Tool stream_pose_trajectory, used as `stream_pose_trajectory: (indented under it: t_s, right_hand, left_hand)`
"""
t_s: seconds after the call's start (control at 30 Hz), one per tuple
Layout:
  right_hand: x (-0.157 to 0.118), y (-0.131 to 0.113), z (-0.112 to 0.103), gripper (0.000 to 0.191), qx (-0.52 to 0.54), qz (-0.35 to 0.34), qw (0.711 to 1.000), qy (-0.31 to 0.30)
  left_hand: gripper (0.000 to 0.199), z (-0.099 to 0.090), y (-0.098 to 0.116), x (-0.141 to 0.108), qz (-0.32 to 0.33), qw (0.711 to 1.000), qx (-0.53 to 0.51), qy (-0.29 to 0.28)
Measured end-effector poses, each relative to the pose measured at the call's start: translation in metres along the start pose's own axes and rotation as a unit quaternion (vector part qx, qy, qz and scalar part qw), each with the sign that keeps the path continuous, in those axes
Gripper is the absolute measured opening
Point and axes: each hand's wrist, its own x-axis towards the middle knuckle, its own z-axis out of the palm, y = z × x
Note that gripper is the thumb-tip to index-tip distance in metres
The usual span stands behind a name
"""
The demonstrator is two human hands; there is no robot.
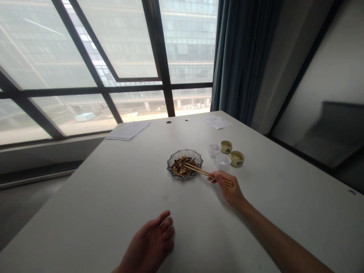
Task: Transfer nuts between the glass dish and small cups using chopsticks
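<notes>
A pair of wooden chopsticks (202, 171) is gripped in my right hand (227, 186), with the tips down among brown and tan dried pieces (182, 166), perhaps nuts or seeds. Those pieces fill the middle of a scalloped clear glass bowl (171, 173). Whether anything is pinched between the tips is too small to tell. My left hand (153, 239) rests nearer to me, left of the right forearm, its fingers loosely bent and holding nothing. Beside the bowl, to the right, stand two small clear plastic cups (214, 150) and two greenish ceramic teacups (237, 159) with dark characters.
The white table (119, 197) stretches toward a large window (122, 41). Stacked papers (128, 130) lie at its far left edge, and crumpled sheets (217, 122) at the far right. A dark blue curtain (236, 57) hangs behind. A small dark object (352, 192) is at the right edge.
</notes>
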Motion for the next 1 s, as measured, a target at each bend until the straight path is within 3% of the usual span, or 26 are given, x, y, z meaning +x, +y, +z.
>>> stream_pose_trajectory:
  t_s: [1.0]
  right_hand:
    - [-0.0019,-0.0023,-0.0004,0.031,-0.022,-0.014,1.0,0.015]
  left_hand:
    - [0.025,-0.0029,0.0001,-0.0005,-0.003,1.0,0.003,0.009]
